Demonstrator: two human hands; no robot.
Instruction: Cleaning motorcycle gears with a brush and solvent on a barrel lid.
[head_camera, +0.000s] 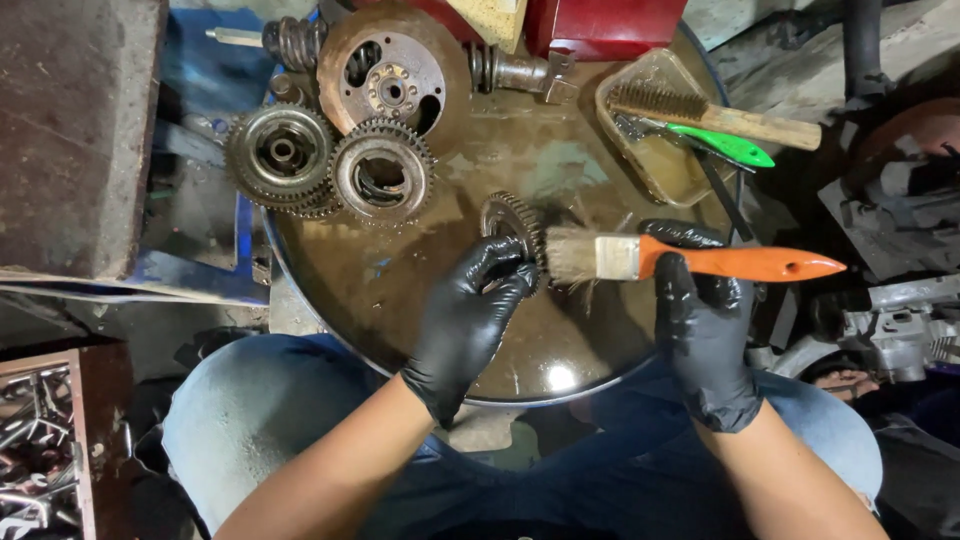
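Both hands wear black gloves. My left hand (468, 318) grips a small toothed gear (512, 222), held on edge over a round oily metal drum top (400, 290). My right hand (702, 320) holds a paintbrush with an orange handle (740, 264); its pale bristles (570, 254) touch the gear's teeth.
Two larger gears (282, 152) (382, 172) and a rusty perforated disc (392, 70) lie at the drum's far left. A tan tray (640, 150) at the far right holds a wire brush (720, 112) and a green-handled tool (722, 144). A red box (600, 22) stands behind. My knees are below.
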